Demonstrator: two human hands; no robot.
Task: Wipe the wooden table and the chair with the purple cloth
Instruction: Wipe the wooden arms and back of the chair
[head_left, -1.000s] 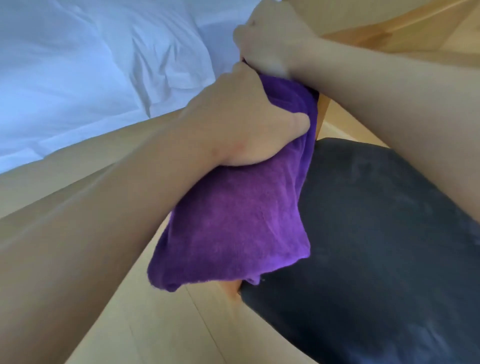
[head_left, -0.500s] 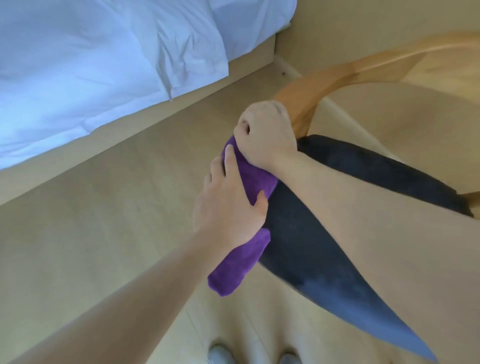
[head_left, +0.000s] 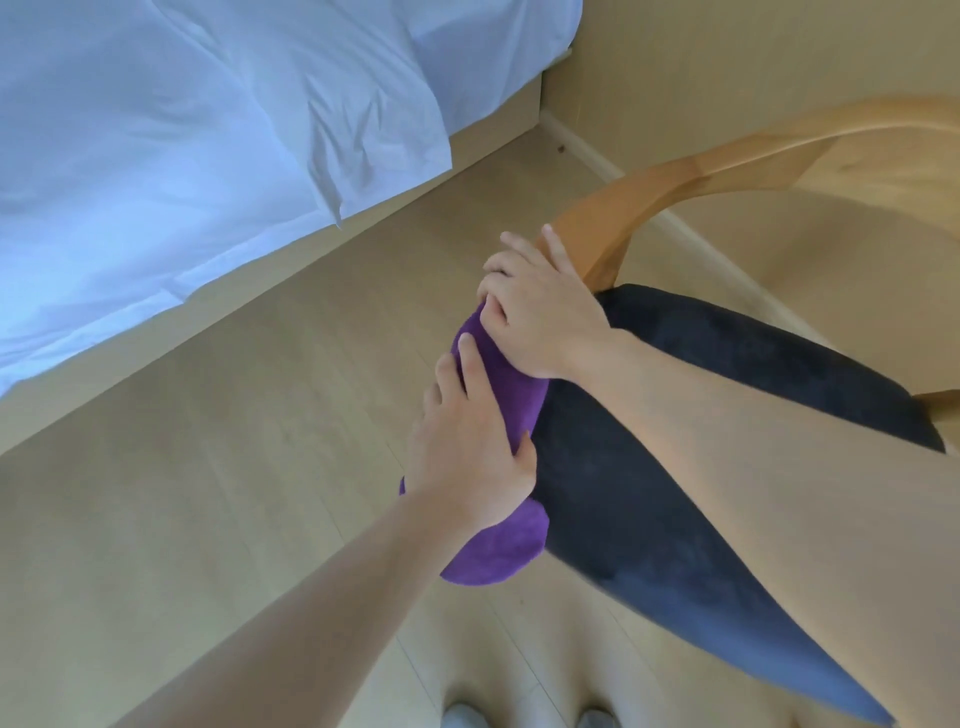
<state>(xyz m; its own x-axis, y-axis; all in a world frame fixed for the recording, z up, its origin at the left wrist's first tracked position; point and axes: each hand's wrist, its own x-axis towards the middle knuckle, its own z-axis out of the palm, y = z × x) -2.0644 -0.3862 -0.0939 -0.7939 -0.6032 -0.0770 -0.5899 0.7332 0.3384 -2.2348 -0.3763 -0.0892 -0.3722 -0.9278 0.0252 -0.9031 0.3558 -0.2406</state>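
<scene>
The purple cloth (head_left: 493, 545) hangs folded over the left edge of the chair's dark seat cushion (head_left: 649, 493). My left hand (head_left: 462, 457) lies along the cloth with fingers stretched up its outer side and the thumb hooked over the seat side, pinching it. My right hand (head_left: 540, 312) rests on the cloth's upper end with loosely spread fingers, two of them reaching onto the curved wooden chair back (head_left: 675, 182). Both hands hide the cloth's middle. No wooden table is in view.
A bed with white sheets (head_left: 182, 156) fills the upper left, and its wooden base runs diagonally beside the pale wood floor (head_left: 234, 493). A wall and skirting board (head_left: 587, 145) stand behind the chair. My two feet (head_left: 462, 717) show at the bottom edge.
The view pulled back from the chair. My right hand loosened from a fist into spread fingers. My left hand slid down the cloth and its fingers straightened.
</scene>
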